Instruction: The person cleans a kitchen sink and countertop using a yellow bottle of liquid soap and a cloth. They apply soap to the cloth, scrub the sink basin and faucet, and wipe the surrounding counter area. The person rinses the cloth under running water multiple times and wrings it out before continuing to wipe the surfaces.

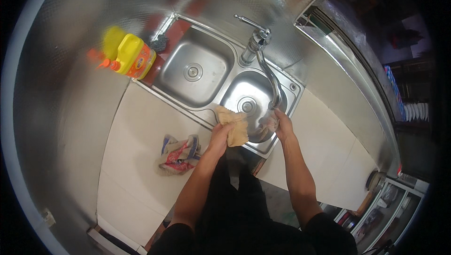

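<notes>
My left hand [221, 136] is closed round a tan cloth [238, 133], which hangs over the front edge of the right sink basin [233, 91]. Under the spout of the chrome faucet [273, 79], my right hand [283, 124] grips a see-through, glass-like thing [268, 124]. That thing is blurred, and its exact kind does not show. It sits over the right side of the basin, apart from the cloth. Whether water is running cannot be made out.
Left of the right basin lies a second steel basin [197, 69]. A yellow pump bottle [135, 59] stands at the back left, near a dark scouring pad [159, 43]. A crumpled patterned rag [179, 155] rests on the white counter [136, 130]. Metal-clad walls border the counter.
</notes>
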Tool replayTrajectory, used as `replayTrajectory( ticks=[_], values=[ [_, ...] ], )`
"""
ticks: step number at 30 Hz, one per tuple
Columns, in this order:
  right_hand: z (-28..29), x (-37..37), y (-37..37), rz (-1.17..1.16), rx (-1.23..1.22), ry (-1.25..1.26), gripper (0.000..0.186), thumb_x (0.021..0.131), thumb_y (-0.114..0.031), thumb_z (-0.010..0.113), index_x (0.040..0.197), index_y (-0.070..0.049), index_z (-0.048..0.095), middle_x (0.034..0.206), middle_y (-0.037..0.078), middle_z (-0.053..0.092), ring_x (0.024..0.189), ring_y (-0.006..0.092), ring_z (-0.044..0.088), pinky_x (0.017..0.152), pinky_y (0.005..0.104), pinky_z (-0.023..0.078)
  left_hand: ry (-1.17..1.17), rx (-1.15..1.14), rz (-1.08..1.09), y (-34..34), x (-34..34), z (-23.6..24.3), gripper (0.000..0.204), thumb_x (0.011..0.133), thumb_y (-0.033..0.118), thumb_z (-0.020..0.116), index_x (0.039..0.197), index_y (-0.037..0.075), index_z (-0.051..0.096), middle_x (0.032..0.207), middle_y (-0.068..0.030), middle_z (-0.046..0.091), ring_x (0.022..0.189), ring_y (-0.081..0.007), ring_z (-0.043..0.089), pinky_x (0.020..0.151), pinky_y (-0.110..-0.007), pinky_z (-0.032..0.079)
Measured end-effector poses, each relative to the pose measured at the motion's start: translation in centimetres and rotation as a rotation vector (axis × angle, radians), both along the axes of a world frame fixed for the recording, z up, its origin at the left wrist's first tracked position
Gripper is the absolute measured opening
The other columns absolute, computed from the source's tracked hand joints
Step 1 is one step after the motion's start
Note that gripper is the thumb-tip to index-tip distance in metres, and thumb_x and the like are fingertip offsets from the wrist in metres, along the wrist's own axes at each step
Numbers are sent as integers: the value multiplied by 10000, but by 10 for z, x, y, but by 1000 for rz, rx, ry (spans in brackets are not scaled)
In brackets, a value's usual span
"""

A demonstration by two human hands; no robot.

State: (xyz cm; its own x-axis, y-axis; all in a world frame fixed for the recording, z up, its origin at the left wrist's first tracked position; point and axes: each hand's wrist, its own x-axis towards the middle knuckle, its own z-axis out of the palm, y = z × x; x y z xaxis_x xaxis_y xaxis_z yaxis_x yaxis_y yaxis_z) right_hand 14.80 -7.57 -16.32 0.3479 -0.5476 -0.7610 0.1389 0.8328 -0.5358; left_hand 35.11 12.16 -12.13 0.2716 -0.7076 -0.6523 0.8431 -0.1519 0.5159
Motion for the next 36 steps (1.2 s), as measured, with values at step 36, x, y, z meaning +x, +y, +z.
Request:
replayTrajectory(
  ticks=[36],
  values=[
    [22, -42, 53, -161, 121, -62, 349, 1095, -198, 342, 1279, 51, 504, 1164, 179, 613, 1079, 321, 638, 991, 465, 546, 142, -53, -36, -8, 29, 42, 443, 1016, 176, 521, 1411, -18, 470, 1400, -171, 572, 1271, -326, 585, 1072, -493, 490]
  ],
)
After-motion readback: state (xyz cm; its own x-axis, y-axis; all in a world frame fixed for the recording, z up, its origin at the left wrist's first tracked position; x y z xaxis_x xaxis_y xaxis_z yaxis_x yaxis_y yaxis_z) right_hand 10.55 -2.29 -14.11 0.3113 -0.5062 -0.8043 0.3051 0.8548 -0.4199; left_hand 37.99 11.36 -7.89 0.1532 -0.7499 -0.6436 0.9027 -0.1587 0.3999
